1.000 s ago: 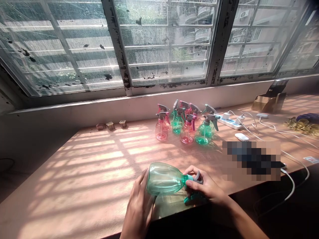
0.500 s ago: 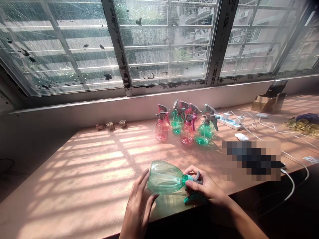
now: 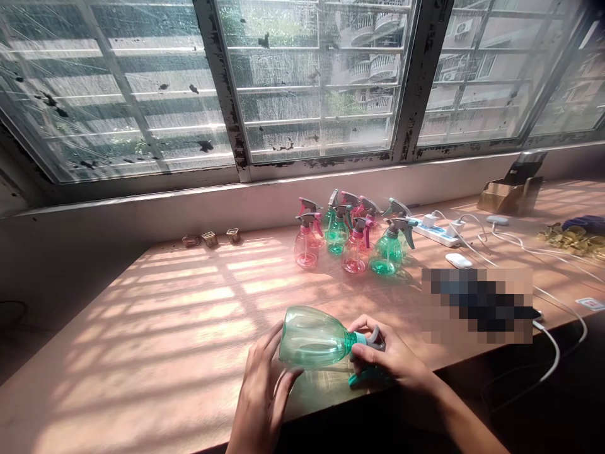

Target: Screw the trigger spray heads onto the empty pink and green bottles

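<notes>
I hold a clear green spray bottle (image 3: 314, 337) on its side just above the front edge of the wooden table (image 3: 179, 315). My left hand (image 3: 262, 394) cups the bottle's base, fingers curled around it. My right hand (image 3: 390, 356) grips the grey and teal trigger head (image 3: 371, 359) at the bottle's neck. Farther back on the table stands a cluster of several pink and green spray bottles (image 3: 352, 236), all upright.
A white power strip (image 3: 437, 232) with cables, a white mouse (image 3: 458, 260) and a blurred patch lie to the right. A cardboard stand (image 3: 510, 192) sits far right. Three small pots (image 3: 210, 239) rest by the window ledge. Grimy windows run behind.
The bottle's base has tipped slightly upward and my left fingers have shifted under it. My right hand has stayed on the trigger head.
</notes>
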`<state>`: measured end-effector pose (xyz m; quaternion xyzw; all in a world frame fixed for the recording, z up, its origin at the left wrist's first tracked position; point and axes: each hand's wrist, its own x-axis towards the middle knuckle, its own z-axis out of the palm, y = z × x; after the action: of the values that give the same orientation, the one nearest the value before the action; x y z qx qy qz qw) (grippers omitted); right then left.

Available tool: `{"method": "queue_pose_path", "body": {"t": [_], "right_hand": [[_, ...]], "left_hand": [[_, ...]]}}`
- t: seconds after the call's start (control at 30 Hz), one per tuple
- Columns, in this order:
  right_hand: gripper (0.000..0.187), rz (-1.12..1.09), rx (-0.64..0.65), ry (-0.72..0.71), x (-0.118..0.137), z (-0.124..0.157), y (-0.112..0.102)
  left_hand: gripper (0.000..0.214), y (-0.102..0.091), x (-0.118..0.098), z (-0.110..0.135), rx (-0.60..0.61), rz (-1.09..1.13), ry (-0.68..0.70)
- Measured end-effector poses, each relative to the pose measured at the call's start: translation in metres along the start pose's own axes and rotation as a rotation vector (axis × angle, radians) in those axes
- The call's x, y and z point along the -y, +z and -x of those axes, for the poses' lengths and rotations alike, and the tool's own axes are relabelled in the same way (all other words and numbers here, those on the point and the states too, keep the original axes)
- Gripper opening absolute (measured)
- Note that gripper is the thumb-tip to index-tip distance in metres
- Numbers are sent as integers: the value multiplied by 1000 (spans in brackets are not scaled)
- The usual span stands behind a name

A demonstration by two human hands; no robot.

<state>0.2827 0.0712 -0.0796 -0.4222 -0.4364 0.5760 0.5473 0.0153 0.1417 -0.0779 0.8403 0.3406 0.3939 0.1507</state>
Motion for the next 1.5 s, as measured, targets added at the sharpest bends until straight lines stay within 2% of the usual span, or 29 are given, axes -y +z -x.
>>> {"method": "queue_pose_path", "body": {"t": [0.17,0.27,0.4,0.63,0.77,0.97,1.1,1.27,1.37,1.5], "right_hand": [[42,-5,-13,7,-1,-1,-1],[42,23,-11,-2,-5,-2,-3],[41,40,-4,-20,-9,-3,-5],[37,48,-2,-51,-5,-4,-3],[37,45,14,-60,-6,-3,-3],[40,52,16,-10,-6,-4,-4],[39,57,29,-44,-3,-4,-2],[39,69,12,-41,-1,-2,2],[39,62,20,-32,0,-2,2],[43,0,30,-10,-1,-3,1]], "left_hand": [[53,3,1,-1,-42,8,60],[54,2,-1,-1,-32,35,5],[40,1,-2,0,-24,57,-68],[50,4,-2,0,-41,51,-3],[59,0,-3,-2,26,62,-2],[48,3,0,1,36,130,-35],[50,7,1,3,6,157,-2],[56,2,2,2,14,108,19],[46,0,0,3,30,154,-35],[39,2,-1,5,-39,205,-81]]}}
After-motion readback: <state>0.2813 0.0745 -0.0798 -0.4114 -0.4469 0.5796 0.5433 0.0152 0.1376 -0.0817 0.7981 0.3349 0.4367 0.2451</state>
